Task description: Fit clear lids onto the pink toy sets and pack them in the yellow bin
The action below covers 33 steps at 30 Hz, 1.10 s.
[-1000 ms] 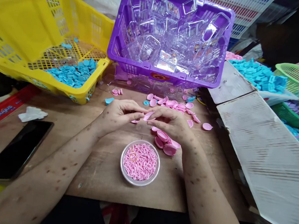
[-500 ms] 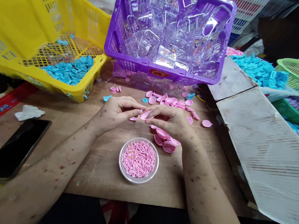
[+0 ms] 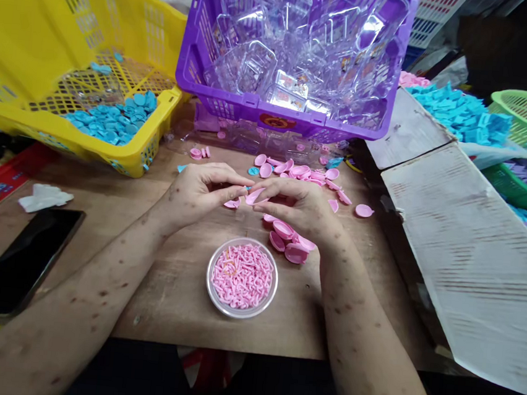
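Both angled inward, left hand (image 3: 199, 191), right hand (image 3: 302, 206); right pinching pink piece (image 3: 254, 196)

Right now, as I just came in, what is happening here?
A person's right hand holds a pink oval piece; the left hand is close to it. A bit of blue shows at the left fingertips. Nearer the camera stands a bowl with small pink pieces, and more pink ovals lie beside it.
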Tool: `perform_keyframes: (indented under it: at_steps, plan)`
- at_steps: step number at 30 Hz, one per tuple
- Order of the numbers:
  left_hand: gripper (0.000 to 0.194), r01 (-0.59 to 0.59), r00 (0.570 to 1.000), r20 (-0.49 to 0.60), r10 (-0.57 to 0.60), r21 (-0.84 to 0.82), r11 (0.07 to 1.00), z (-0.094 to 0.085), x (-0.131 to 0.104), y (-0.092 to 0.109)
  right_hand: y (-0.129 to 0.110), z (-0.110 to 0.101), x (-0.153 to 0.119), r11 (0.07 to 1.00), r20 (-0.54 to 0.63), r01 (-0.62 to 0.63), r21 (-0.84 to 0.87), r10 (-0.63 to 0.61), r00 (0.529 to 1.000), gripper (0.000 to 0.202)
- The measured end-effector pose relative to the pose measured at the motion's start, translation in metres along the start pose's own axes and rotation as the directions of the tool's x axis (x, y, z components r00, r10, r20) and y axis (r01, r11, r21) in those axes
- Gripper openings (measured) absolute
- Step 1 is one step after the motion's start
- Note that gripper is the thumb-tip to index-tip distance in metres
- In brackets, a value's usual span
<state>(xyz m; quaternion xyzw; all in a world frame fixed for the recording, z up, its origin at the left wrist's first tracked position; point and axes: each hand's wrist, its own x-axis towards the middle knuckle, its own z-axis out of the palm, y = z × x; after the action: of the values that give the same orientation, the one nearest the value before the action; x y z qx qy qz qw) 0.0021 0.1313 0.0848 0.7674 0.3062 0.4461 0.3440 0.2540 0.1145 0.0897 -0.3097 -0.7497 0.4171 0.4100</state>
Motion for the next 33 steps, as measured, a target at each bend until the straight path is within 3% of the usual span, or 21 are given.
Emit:
perform_keyframes:
  at_steps: [5,14,21,28,33]
  plan:
    - [0.019,0.037,0.999,-0.002,-0.037,-0.016,0.999,0.003,-0.001,0.003,0.003,0.002,0.000,1.000,-0.036,-0.014,-0.017,0.013,0.999,0.033]
    - [0.043,0.210,0.977,0.001,-0.213,-0.182,0.961,0.009,-0.001,-0.005,0.014,0.012,0.006,0.989,-0.124,-0.019,0.147,0.037,0.992,0.039]
    - [0.040,0.040,0.999,-0.009,-0.040,-0.028,0.999,0.001,0.001,-0.006,0.018,0.016,0.006,0.979,-0.123,-0.042,0.201,0.068,0.990,0.033]
    - [0.020,-0.058,0.993,-0.108,0.045,-0.118,0.991,0.001,0.002,0.003,0.015,0.010,0.002,0.952,-0.142,-0.113,0.284,0.158,0.977,0.029]
    - [0.045,0.068,0.996,-0.042,-0.078,-0.216,0.974,0.008,0.000,0.002,0.023,0.013,0.004,0.948,-0.134,-0.113,0.297,0.159,0.978,0.029]
